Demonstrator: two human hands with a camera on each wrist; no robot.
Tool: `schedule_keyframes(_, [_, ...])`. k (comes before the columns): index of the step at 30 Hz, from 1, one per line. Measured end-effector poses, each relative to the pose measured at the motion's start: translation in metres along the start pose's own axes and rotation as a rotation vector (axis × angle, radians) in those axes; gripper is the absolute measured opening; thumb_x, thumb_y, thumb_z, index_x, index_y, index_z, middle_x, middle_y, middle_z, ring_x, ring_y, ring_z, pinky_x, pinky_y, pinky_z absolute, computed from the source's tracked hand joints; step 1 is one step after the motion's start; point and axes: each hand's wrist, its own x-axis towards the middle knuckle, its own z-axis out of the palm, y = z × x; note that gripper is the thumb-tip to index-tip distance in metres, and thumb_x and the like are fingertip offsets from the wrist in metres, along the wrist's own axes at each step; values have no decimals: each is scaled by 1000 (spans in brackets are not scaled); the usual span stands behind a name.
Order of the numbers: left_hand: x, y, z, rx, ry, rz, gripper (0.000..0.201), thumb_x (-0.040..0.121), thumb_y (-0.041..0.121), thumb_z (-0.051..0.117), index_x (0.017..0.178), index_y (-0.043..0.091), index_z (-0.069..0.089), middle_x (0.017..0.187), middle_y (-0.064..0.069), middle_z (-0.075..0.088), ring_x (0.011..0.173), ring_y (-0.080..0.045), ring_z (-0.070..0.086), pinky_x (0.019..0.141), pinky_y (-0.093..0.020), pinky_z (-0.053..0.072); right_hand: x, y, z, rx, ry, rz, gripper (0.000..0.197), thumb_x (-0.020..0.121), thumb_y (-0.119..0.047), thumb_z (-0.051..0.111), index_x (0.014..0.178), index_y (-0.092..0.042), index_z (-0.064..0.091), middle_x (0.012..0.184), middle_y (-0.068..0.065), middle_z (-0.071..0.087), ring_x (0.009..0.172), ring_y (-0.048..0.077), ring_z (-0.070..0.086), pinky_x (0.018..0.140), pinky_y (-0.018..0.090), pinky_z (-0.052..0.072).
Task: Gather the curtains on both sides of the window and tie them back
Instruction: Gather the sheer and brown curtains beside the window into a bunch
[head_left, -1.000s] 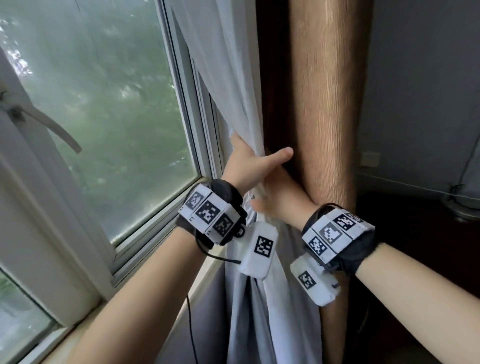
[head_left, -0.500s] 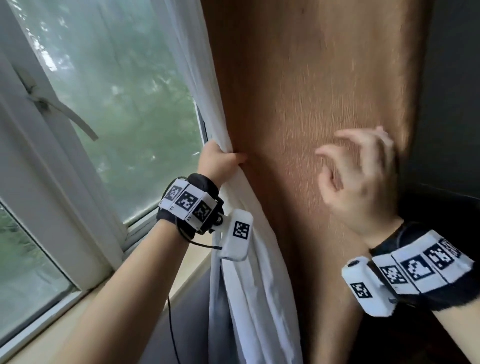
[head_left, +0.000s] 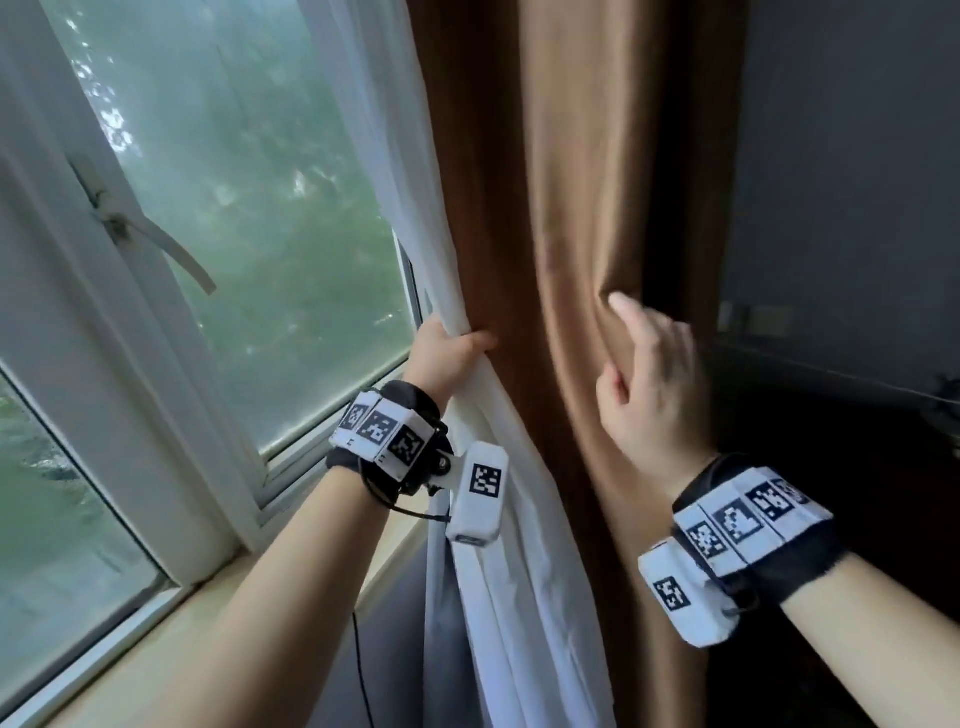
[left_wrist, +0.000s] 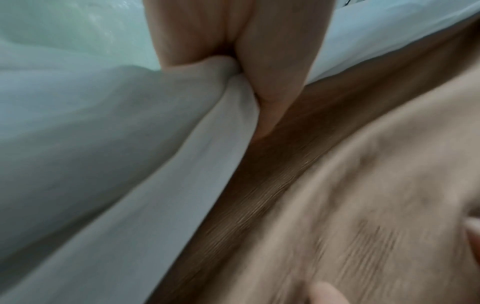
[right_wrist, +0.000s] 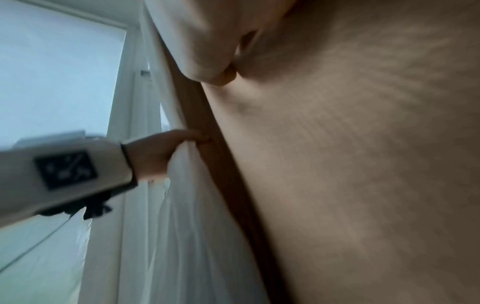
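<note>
- Two curtains hang at the right edge of the window (head_left: 249, 218): a white sheer curtain (head_left: 524, 571) next to the glass and a brown curtain (head_left: 566, 218) just beside it, toward the room
- The left hand (head_left: 447, 353) grips the gathered sheer curtain, thumb and fingers curled round a bunch of the white cloth; the left wrist view shows the cloth squeezed into a tight fold under the thumb
- Below that grip the sheer curtain falls in loose folds past the window sill (head_left: 171, 660)
- The right hand (head_left: 649, 395) is raised against the front of the brown curtain, with its fingers (head_left: 623, 312) bent and their tips pressing into the cloth, which dimples and creases round them
- Whether any brown cloth is actually pinched between thumb and fingers cannot be told; the right wrist view is blurred and shows only one fingertip against the fabric
- The two hands are apart, with a dark fold of the brown curtain between them
- A white window handle (head_left: 150, 239) slants down on the frame at the left
- A dark grey wall (head_left: 852, 156) stands to the right of the brown curtain
</note>
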Motion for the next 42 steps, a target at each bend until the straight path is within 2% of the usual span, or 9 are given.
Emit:
schedule_keyframes(3, [-10, 2, -5, -16, -64, 25, 46, 56, 14, 57, 100, 0, 63, 92, -18, 67, 87, -31, 66, 79, -41, 55, -11, -24, 19, 25, -154, -74, 62, 74, 4, 45, 133, -11, 34, 111, 15, 65, 93, 25, 50, 80, 38, 42])
schedule_keyframes(9, [-24, 3, -15, -49, -153, 88, 43, 61, 11, 59, 102, -3, 61, 89, -16, 67, 84, -27, 65, 83, -44, 55, -9, -60, 37, 9, -368, 118, 65, 72, -7, 29, 136, -7, 40, 122, 5, 58, 87, 22, 48, 67, 36, 55])
schedule_keyframes(15, [-36, 2, -20, -198, -339, 94, 58, 63, 22, 64, 117, 11, 50, 112, -6, 63, 102, -17, 61, 92, -32, 49, -1, -77, 40, -24, -739, 323, 83, 84, -10, 49, 149, -14, -3, 157, 0, -6, 128, 24, 23, 105, 36, 31])
schedule_keyframes(23, [-15, -10, -19, 91, 56, 170, 70, 56, 37, 77, 117, 12, 56, 108, 0, 65, 105, -20, 62, 91, -33, 50, -13, -63, 42, 343, -989, 302, 90, 83, -13, 57, 150, -16, -3, 158, -2, -8, 144, 12, 0, 116, 29, 15])
schedule_keyframes(26, [-7, -14, -21, 68, 103, 152, 56, 54, 32, 70, 104, 7, 64, 98, -8, 67, 94, -22, 64, 85, -38, 53, -15, -42, 32, 520, -886, 323, 69, 79, -1, 51, 144, -15, 33, 156, -5, 16, 139, 4, 20, 112, 18, 20])
schedule_keyframes(29, [-5, -17, -17, 12, 125, 152, 56, 54, 29, 67, 104, 5, 65, 92, -5, 66, 88, -19, 63, 79, -34, 53, -10, -18, 15, 414, -456, 258, 41, 73, -6, 43, 101, -10, 72, 125, 8, 61, 111, 19, 55, 99, 20, 36])
schedule_keyframes(33, [-1, -21, -11, -59, 172, 151, 55, 55, 25, 64, 107, 7, 62, 93, -3, 64, 84, -17, 61, 70, -20, 50, -4, 33, -1, 36, 104, 479, 39, 70, -11, 61, 108, -4, 57, 114, 19, 54, 107, 28, 49, 96, 25, 34])
schedule_keyframes(37, [2, -21, -4, -73, 213, 149, 46, 55, 22, 62, 101, 15, 58, 91, -2, 62, 81, -15, 59, 60, -8, 47, -8, 67, 11, 124, -141, 874, 78, 70, -25, 77, 134, -6, 36, 133, 18, 43, 122, 32, 41, 103, 39, 34])
schedule_keyframes(42, [6, -23, 3, -32, 252, 163, 51, 63, 16, 70, 111, 3, 58, 93, -3, 62, 81, -15, 59, 59, -7, 46, -14, 67, 28, 140, -140, 639, 15, 84, -7, 60, 85, 8, 57, 84, 24, 62, 73, 30, 57, 64, 27, 37])
